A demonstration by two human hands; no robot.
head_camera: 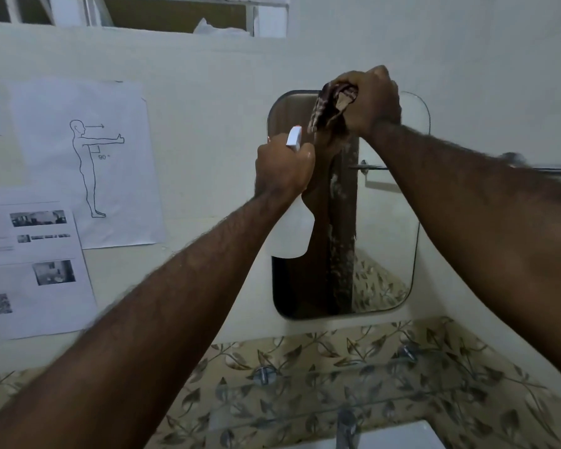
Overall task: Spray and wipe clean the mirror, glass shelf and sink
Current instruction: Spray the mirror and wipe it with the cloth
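Step in hand: I judge this as the mirror stage, the 1st of 3 surfaces; the shelf and sink look untouched so far.

Left hand: my left hand [284, 165] is wrapped around the neck of the white spray bottle [293, 231], nozzle up and aimed at the glass, bottle body hanging below the fist.

Right hand: my right hand [371, 102] is clenched on a bunched brown patterned cloth [326, 108], pressed at the top edge of the mirror.

Mirror: the mirror [392, 222] hangs on the cream wall straight ahead, long axis vertical, with rounded corners. Its middle shows a dark streaky band, though I cannot tell smear from reflection.

Key relation: nearly all the glass lies below the cloth hand, so the wipe should run down the long axis. The right hand is the nearer 1 to the glass; the bottle sits just left of it, over the mirror's left half.

Risk: the 2 hands are close together, so a downward wipe may clip the bottle unless I pull the left arm aside.

Glass shelf: the glass shelf [434, 388] sits below the mirror against the leaf-patterned tiles [337, 348], on metal brackets, well under both hands.

Sink: the white sink [402, 437] and its tap [345, 426] are at the bottom edge, farthest from either hand.

Left wall: printed sheets [85, 163] are taped well clear of the work.
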